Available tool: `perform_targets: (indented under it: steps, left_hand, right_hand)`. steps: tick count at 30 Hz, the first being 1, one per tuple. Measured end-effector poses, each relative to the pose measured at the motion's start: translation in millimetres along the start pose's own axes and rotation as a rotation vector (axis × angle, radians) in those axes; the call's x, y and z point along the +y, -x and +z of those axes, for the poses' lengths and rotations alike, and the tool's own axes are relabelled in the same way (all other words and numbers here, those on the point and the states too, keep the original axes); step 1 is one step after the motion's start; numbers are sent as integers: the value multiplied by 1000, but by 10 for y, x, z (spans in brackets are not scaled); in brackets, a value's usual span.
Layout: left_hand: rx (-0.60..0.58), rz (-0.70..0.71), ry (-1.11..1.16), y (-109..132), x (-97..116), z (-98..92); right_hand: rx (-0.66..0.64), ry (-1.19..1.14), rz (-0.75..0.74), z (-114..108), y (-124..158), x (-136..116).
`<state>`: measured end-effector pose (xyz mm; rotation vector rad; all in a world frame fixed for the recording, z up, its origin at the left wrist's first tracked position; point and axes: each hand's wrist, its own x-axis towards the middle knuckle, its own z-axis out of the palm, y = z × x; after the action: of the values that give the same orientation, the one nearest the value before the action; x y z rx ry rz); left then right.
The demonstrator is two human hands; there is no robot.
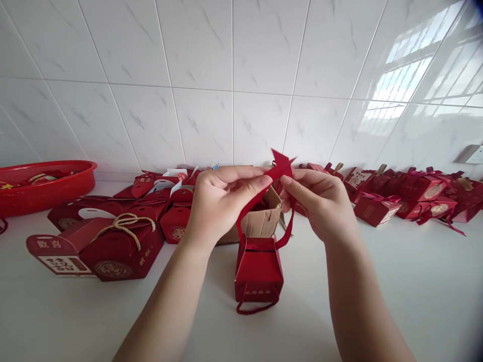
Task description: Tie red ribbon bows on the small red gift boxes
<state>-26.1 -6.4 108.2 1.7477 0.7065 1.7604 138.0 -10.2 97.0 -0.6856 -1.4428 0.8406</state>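
A small red gift box (258,271) stands on the white counter in front of me, with a dark red cord handle (258,309) hanging on its near side. From its top a red ribbon (286,234) rises in a loop. My left hand (230,193) pinches one side of the ribbon between thumb and fingers. On the other side, my right hand (319,198) pinches it too, close to my left fingertips. The ribbon's ends stick up above the fingers, crossed or overlapping. Whether they are knotted I cannot tell.
Behind the hands sits an open cardboard box (260,223). Several red boxes crowd the left, one with a twisted rope handle (126,221). A red basin (45,186) stands far left. More ribboned boxes (377,208) are piled at right against the tiled wall (264,55).
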Motion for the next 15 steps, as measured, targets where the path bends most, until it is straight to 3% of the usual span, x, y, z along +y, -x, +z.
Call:
perform_targets:
  steps: [6,10,15]
  left_hand:
    - [-64,-81,-56,23,39,40]
    - [-72,-144,-19,10,25,23]
    - [-165,-93,-37,0,20,22]
  right_hand:
    - [-115,90,-9,8,20,-22]
    - [-197,30,15,-20,12,6]
    - [-206,-18,34,-22,3,27]
